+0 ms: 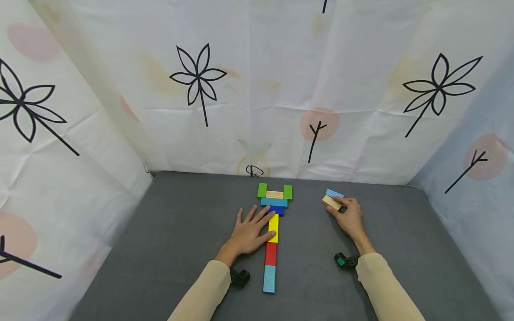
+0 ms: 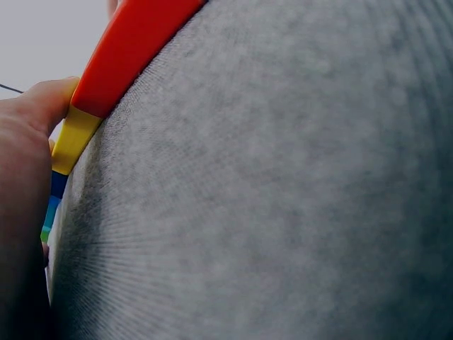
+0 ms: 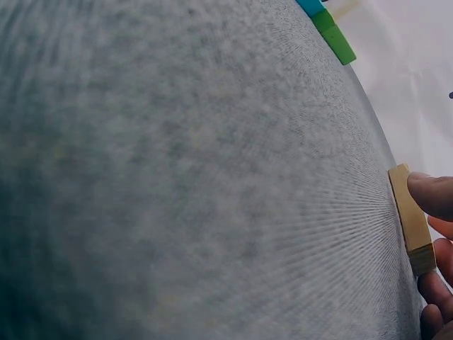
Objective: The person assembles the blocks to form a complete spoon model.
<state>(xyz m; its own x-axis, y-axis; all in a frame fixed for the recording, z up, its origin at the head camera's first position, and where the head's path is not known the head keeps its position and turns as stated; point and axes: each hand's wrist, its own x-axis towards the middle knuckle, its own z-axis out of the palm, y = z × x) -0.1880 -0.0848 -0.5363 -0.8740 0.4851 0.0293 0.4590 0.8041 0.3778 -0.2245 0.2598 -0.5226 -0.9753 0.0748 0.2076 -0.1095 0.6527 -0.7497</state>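
A column of flat blocks runs along the table: a light blue block (image 1: 269, 278), a red block (image 1: 271, 254), a yellow block (image 1: 273, 223) and a dark blue block (image 1: 278, 210). My left hand (image 1: 246, 234) lies over it with fingers spread, thumb touching the yellow block and fingertips at the dark blue one. Beyond lie a crosswise blue block (image 1: 274, 202), a plain wooden piece (image 1: 275, 194) and two green blocks (image 1: 262, 190). To the right, my right hand (image 1: 350, 218) pinches a plain wooden block (image 3: 410, 212), close to a loose light blue block (image 1: 334, 193).
The grey tabletop (image 1: 192, 223) ends at a white printed cloth (image 1: 257, 89) at the back, and cloth also hangs at both sides. Dark wrist devices (image 1: 240, 278) sit at both sleeve cuffs.
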